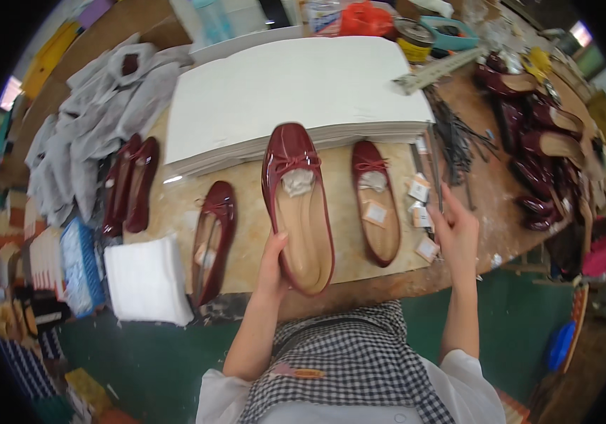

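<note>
At the near edge of the counter (246, 219), the left hand (272, 265) gripped a dark red shoe (296, 205) by its heel, fingers closed round the back, toe pointing away, so the open inside faced up and its paper stuffing showed. The right hand (456, 237) lay with fingers loosely spread beside a few small paper tags (421, 212), touching or just over them; it gripped nothing that I could make out. Another red shoe (375, 201) lay between the two hands, and a third (213, 237) to the left, near a folded white cloth (149, 281). Behind them sat a stack of white sheets (296, 99).
</note>
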{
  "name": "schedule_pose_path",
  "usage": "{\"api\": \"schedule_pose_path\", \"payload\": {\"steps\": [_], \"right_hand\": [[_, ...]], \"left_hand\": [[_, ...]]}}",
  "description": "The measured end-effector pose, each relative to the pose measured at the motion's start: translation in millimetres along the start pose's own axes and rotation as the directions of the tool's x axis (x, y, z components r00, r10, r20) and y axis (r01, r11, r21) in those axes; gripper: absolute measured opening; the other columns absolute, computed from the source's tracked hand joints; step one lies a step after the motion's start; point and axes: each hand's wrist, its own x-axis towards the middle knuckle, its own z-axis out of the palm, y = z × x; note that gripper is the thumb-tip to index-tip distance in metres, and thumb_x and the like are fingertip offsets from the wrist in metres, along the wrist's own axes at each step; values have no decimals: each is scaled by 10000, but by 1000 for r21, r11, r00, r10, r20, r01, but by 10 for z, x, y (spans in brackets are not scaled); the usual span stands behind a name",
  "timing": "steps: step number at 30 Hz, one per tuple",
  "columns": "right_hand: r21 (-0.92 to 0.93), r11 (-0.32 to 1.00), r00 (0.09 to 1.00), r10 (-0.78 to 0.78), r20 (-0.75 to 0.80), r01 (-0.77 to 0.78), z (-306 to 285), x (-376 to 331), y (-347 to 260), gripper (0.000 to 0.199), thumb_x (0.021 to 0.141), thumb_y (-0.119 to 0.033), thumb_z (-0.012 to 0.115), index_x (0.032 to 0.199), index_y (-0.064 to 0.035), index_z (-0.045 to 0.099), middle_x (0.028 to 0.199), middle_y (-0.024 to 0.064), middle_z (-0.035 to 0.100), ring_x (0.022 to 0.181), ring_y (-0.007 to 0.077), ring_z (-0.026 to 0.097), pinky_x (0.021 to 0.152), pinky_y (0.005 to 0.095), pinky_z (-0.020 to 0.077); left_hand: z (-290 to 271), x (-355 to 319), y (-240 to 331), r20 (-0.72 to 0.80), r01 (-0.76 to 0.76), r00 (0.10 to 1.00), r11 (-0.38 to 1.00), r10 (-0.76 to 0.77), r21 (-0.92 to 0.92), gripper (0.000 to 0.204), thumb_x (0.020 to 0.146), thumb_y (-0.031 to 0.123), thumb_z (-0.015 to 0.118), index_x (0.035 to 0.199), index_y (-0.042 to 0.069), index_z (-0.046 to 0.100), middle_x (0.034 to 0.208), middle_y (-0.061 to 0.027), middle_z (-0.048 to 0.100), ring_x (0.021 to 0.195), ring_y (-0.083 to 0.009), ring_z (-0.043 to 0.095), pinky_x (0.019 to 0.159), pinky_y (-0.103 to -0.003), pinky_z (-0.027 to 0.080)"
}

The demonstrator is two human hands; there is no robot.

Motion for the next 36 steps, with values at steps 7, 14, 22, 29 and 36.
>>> {"api": "schedule_pose_path", "payload": {"steps": [7, 14, 22, 29, 36], "right_hand": [[332, 934, 753, -124, 647, -131, 443, -507, -824, 377, 910, -101, 565, 1281, -34, 559, 482, 16, 492, 421, 70, 474, 438, 245, 379], [342, 939, 821, -183, 541, -16, 716, -409, -840, 358, 914, -133, 567, 1245, 4, 572, 488, 54, 496, 415, 100, 479, 428, 264, 368], [64, 833, 830, -553, 73, 549, 1239, -593, -674, 305, 888, -100, 584, 1169, 19, 601, 580, 133, 562, 451, 268, 544, 454, 363, 423], [358, 857, 806, -489, 334, 372, 786, -314, -217, 302, 913, -174, 587, 1166, -10, 600, 693, 150, 646, 568, 197, 619, 552, 328, 486], [-609, 790, 977, -178, -122, 68, 373, 1359, 1190, 213, 862, -255, 598, 909, -50, 628, 782, 173, 676, 758, 356, 663, 641, 438, 524]], "left_hand": [[-63, 92, 5, -69, -347, 926, 907, 372, 240, 618, 971, 504, 347, 1350, 23, 426, 1284, -146, 544, 1172, -238, 534, 986, -375, 428], [-31, 46, -3, 11, -413, 903, 860, 430, 300, 599, 983, 484, 289, 1337, 24, 437, 1250, -137, 563, 1144, -230, 550, 978, -361, 430], [87, -27, -256, -33, -467, 862, 817, 506, 339, 616, 979, 469, 364, 1337, -29, 407, 1257, -146, 535, 1137, -215, 519, 972, -329, 404], [-236, -95, 27, -161, -151, 946, 820, 282, 551, 507, 917, 287, 583, 1313, -9, 476, 1219, -123, 565, 1068, -200, 551, 920, -320, 444], [800, 152, 3, 195, -271, 932, 232, 304, 934, 590, 814, 190, 652, 1350, 27, 469, 1010, -157, 627, 883, -293, 626, 783, -385, 492]]}}
